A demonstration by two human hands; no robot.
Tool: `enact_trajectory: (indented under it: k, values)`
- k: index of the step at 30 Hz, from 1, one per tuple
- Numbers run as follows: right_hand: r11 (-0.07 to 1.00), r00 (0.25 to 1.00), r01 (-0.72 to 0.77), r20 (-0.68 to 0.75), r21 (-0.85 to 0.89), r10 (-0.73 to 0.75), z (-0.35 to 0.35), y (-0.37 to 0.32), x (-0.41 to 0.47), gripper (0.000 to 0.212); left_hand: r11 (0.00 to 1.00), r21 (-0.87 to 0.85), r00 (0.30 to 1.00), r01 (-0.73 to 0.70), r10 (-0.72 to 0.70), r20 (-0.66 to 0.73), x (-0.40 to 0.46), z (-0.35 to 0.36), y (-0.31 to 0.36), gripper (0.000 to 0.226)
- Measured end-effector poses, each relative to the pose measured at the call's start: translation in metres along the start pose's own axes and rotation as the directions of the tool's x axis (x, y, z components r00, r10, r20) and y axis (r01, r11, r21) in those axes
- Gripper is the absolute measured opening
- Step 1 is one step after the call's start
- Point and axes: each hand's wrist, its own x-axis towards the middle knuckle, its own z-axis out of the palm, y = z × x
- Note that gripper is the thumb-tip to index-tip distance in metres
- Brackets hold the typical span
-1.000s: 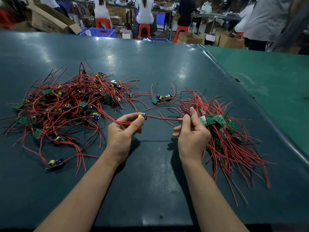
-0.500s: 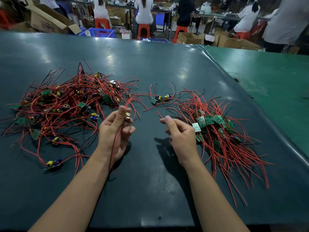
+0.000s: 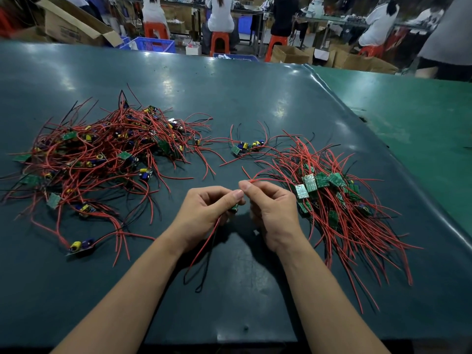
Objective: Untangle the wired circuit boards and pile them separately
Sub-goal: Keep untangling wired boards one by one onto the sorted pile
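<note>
1. Many tangled boards [image 3: 107, 154] with red wires sprawl toward my bench's [image 3: 255, 98] left edge.
2. My left hand [image 3: 204, 213] pinches one small board [image 3: 234, 208] mid-bench, its wires [image 3: 204, 251] dangling toward the near edge.
3. My right hand [image 3: 273, 210] pinches a red lead [image 3: 260, 178].
4. The sorted pile [image 3: 339, 208] lies toward the right edge.

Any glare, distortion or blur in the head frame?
Head view: overhead lights throw glare patches on the mat; wide-angle bends the table's far edge; hands cast soft shadows beneath; the tangled pile is sharp, background workers softer.
</note>
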Motion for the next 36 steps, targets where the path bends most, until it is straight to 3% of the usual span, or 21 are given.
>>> enact_trajectory:
  k: [10,15,19,22,24,26,30,36]
  values:
    - [0.995,0.994,-0.018,-0.104,0.093,0.027,0.001,0.0005,0.002,0.015,0.998,0.03,0.998,0.056,-0.057,0.032,0.0001,-0.0039,-0.0002,0.023]
    - [0.993,0.995,-0.052,-0.077,0.107,0.061,-0.003,-0.0022,0.002,0.017,0.999,0.015,0.997,0.043,-0.044,0.07,-0.0018,-0.0056,-0.0007,0.022]
    - [0.984,0.98,0.023,-0.201,0.176,0.013,-0.0065,-0.0012,0.0079,0.015,0.999,0.036,0.993,0.03,-0.034,0.112,-0.0031,-0.0052,0.0,0.022]
    - [0.99,0.957,0.139,-0.258,0.018,-0.13,-0.0067,0.0023,0.0084,0.012,0.998,0.066,0.992,0.013,-0.021,0.122,-0.0029,-0.0059,0.0004,0.022]
    - [0.942,0.933,0.25,-0.204,-0.223,-0.296,-0.0055,0.0044,0.0058,0.011,0.997,0.07,0.991,0.013,-0.022,0.13,-0.0039,-0.0067,0.0007,0.02]
    - [0.902,0.925,0.299,-0.139,-0.312,-0.355,-0.0044,0.0043,0.0039,0.011,0.998,0.068,0.99,0.012,-0.021,0.137,-0.0042,-0.0071,0.0003,0.019]
    - [0.892,0.928,0.298,-0.118,-0.339,-0.354,-0.0075,0.0026,0.0039,0.012,0.997,0.079,0.991,0.013,-0.023,0.13,-0.0036,-0.0075,-0.0003,0.022]
    - [0.981,0.978,0.171,-0.105,-0.094,-0.18,-0.007,0.0015,0.0038,0.015,0.996,0.083,0.991,0.01,-0.021,0.132,-0.0035,-0.0075,-0.0002,0.023]
